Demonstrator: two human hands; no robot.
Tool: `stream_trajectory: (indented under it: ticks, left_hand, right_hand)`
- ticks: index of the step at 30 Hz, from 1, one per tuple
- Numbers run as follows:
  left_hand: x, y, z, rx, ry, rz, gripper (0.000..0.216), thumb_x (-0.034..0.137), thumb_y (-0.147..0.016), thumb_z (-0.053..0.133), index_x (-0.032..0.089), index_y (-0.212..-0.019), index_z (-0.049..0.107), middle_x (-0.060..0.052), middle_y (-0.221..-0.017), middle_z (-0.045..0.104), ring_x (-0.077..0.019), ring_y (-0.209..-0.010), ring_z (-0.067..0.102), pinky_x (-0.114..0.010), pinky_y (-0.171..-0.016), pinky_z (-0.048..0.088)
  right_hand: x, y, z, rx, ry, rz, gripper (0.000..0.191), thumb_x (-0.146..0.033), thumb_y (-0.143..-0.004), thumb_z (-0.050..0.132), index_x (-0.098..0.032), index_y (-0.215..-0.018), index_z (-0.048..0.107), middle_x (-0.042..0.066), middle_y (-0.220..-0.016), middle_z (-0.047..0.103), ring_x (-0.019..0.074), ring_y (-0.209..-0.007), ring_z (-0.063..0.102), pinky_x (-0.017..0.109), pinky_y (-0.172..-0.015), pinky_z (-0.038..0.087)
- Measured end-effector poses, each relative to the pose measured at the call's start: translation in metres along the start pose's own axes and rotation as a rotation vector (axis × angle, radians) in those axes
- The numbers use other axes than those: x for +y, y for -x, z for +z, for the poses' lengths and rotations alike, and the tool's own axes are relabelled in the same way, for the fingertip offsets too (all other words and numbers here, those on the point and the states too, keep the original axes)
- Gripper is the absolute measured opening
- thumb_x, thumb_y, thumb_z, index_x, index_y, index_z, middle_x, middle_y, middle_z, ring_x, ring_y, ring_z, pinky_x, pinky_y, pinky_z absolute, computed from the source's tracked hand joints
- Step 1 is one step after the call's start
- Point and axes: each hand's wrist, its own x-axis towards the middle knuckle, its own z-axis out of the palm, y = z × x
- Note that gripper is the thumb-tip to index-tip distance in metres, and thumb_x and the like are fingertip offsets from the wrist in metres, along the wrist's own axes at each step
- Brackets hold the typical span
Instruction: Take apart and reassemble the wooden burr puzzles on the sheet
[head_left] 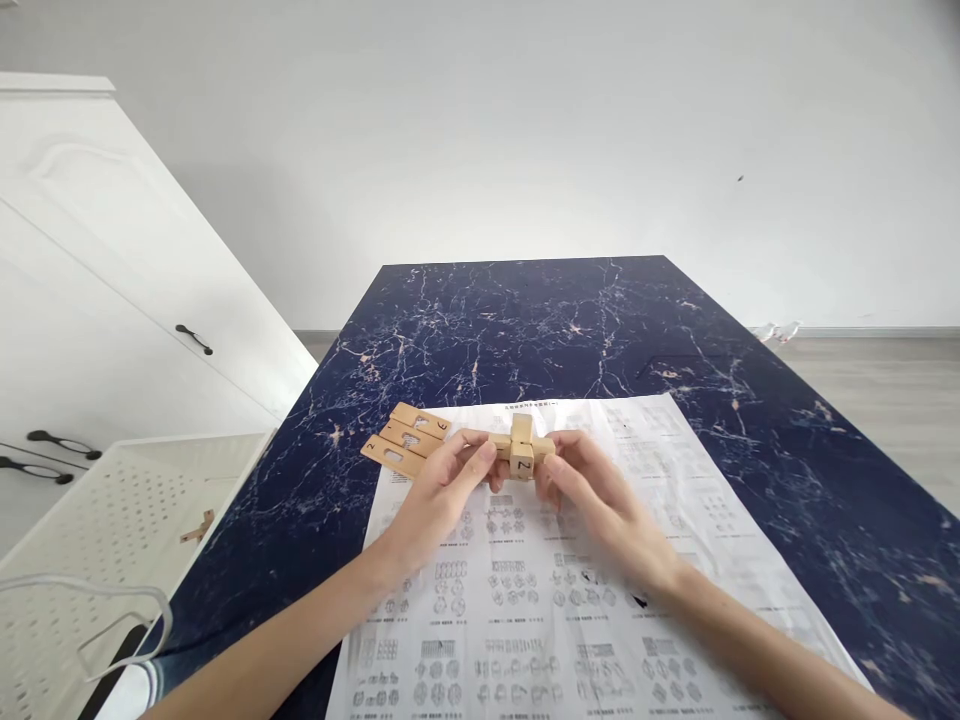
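Between my two hands is a wooden burr puzzle (522, 450) of interlocking sticks, with a black "2" on the block facing me. My left hand (450, 480) pinches its left end with the thumb on top. On the opposite end, my right hand (592, 485) grips with thumb and fingers. The puzzle is held above a large printed instruction sheet (517, 620) showing rows of small puzzle diagrams. Just left of my left hand lie several flat wooden pieces (409, 438) with cut-out slots and numbers, partly over the sheet's corner.
The sheet lies on a dark blue marble-patterned table (517, 330). At the lower left stands a white perforated basket (135, 500) with a small wooden piece (198, 527) and a pale cable (97, 580) nearby. A white cabinet (127, 250) rises on the left.
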Motion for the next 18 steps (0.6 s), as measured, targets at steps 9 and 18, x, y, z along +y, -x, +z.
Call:
stream_trajectory:
  ticks: [9, 18]
  left_hand:
    - [0.0043, 0.0087, -0.0028, -0.127, -0.174, -0.073, 0.054, 0.064, -0.101, 0.069, 0.027, -0.14, 0.057, -0.012, -0.13, 0.069, -0.0288, -0.118, 0.069, -0.047, -0.104, 0.058]
    - [0.0073, 0.0008, -0.0087, -0.363, -0.155, -0.125, 0.052, 0.06, -0.092, 0.082, 0.021, -0.123, 0.068, -0.005, -0.105, 0.067, -0.0231, -0.096, 0.066, -0.038, -0.088, 0.053]
  right_hand:
    - [-0.0059, 0.0035, 0.0003, 0.027, 0.117, -0.069, 0.031, -0.05, -0.112, 0.055, -0.024, -0.095, 0.059, -0.002, -0.07, 0.057, 0.0154, -0.06, 0.053, 0.03, -0.056, 0.044]
    - [-0.0047, 0.0056, -0.005, -0.128, 0.15, -0.1, 0.03, -0.048, -0.108, 0.064, -0.024, -0.091, 0.06, -0.002, -0.07, 0.061, 0.0154, -0.062, 0.055, 0.03, -0.058, 0.044]
